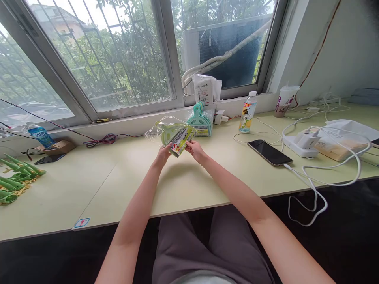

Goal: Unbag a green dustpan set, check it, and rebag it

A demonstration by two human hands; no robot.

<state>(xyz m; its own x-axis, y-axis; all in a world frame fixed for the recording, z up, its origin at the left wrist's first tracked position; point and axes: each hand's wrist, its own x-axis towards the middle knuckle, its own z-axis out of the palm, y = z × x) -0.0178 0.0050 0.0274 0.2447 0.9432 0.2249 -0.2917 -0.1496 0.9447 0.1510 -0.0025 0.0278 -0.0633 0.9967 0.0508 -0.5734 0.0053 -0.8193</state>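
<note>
Between my two hands, above the table [127, 169], is a clear plastic package [171, 134] with a light green plastic item inside and a printed label with a barcode. It is tilted, and loose clear film sticks out at its upper left. My left hand [164, 154] grips its lower left edge. On the lower right, my right hand [194, 150] pinches it by the label. Just behind stands a similar package of teal plastic pieces [199, 118], with rounded handles at the top, leaning near the window sill.
A drink bottle [248, 112], a phone [270, 152] and a charger strip [302, 144] with white cables lie to the right. Farther back stands a cup [286, 101]. At left are bamboo-like green pieces [17, 177], a blue pack [41, 135] and bundled wires [103, 139].
</note>
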